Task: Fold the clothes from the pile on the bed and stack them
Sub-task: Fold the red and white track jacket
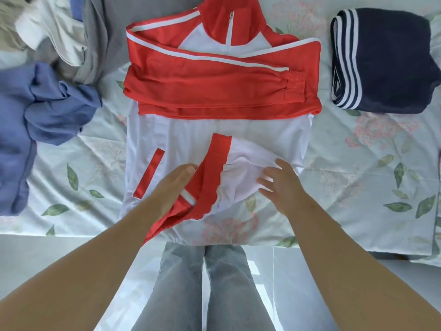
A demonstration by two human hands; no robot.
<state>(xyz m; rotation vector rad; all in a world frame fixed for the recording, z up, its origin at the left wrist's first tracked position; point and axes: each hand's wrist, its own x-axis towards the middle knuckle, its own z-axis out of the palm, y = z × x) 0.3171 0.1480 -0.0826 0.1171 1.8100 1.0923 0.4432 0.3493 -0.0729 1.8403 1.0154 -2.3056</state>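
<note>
Clothes [47, 91] lie heaped on the bed [358, 187] at left. At centre the red-and-white jacket [214, 134] lies flat with its sleeves crossed. The left hand [175, 187] grips its turned-up red hem, and the right hand [280, 185] rests spread fingers on the white fabric beside it. A folded navy garment [381, 60] sits at right.

smooth, faintly glossy red-and-white synthetic track jacket [214, 91]; matt navy knitted garment with white ribbed stripes [381, 60]; soft matt blue cloth [47, 108]; smooth floral-print cotton bedsheet [358, 163].
</note>
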